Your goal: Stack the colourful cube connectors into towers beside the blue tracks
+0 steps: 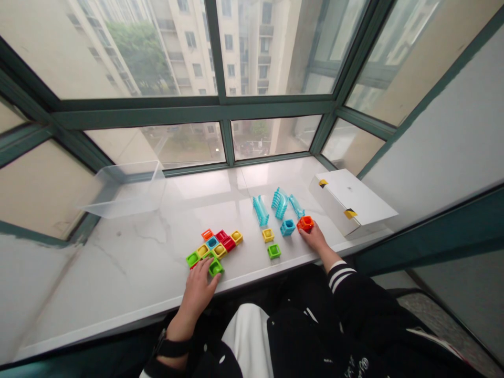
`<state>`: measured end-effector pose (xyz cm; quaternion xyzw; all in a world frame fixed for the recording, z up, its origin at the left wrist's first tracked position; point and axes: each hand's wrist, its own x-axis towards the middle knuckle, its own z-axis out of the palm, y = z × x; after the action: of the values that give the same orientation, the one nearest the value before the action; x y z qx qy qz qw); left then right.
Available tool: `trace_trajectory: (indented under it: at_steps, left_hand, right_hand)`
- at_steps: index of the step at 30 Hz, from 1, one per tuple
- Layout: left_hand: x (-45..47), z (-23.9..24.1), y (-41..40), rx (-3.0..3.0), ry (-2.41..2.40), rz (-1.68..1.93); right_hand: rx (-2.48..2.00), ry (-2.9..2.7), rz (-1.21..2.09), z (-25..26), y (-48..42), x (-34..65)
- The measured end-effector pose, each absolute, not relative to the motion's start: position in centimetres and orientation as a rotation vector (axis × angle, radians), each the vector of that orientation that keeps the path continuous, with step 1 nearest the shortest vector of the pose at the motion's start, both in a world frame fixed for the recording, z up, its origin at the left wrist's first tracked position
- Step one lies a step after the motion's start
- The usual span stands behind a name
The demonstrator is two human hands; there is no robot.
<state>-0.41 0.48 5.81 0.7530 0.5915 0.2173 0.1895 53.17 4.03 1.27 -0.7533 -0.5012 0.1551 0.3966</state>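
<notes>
My left hand [199, 289] rests on the white windowsill [129, 262], fingers pinching a green cube block [215, 268] at the near end of a joined cluster of coloured cube blocks [216, 244]. My right hand [315, 239] grips an orange cube block [305, 224] on the sill. A blue cube block [287, 227], a yellow cube block [268, 234] and a loose green cube block [274, 251] lie between my hands. Three teal ramp pieces [279, 203] lie behind them.
A clear plastic bin [126, 190] stands at the back left of the sill. A white cardboard box [350, 202] sits at the right end. Window frames rise behind the sill, and my lap is below its front edge.
</notes>
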Motion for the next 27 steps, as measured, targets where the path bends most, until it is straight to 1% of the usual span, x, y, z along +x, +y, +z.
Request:
trace_trajectory:
  at_steps: [16, 27]
  left_hand:
    - [-0.7, 5.4, 0.5, 2.114, 1.664, 0.596]
    - [-0.9, 5.0, 0.5, 2.107, 1.664, 0.6]
  right_hand:
    - [-1.937, -1.228, 0.474, 1.2, 4.2, 53.2]
    - [-1.894, -1.203, 0.502, 0.1, 4.4, 53.7]
